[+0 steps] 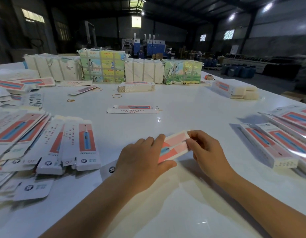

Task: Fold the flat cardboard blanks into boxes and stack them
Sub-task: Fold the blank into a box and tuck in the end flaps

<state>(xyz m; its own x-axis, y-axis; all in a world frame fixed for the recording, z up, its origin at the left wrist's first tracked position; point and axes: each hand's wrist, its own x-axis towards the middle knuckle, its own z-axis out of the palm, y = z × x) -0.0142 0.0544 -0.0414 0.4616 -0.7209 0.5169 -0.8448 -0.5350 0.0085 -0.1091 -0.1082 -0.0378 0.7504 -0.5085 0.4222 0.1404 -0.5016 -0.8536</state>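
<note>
A pink, red and white toothbrush carton (pixel 174 146) sits between my two hands at the near middle of the white table (pixel 174 107). My left hand (pixel 141 162) grips its near end, fingers over the top and thumb underneath. At the far end, my right hand (pixel 207 152) pinches the carton's edge with curled fingers. Much of the carton is hidden behind my left hand. One flat blank (pixel 134 109) lies alone further out on the table. Folded boxes (pixel 269 145) lie in a row at the right.
Piles of flat blanks and boxes (pixel 45 143) cover the left side. A bundled stack of blanks (pixel 136 86) and wrapped paper bales (pixel 102 67) stand at the back. Rubber bands (pixel 116 96) lie loose. More boxes (pixel 234 89) sit at the far right.
</note>
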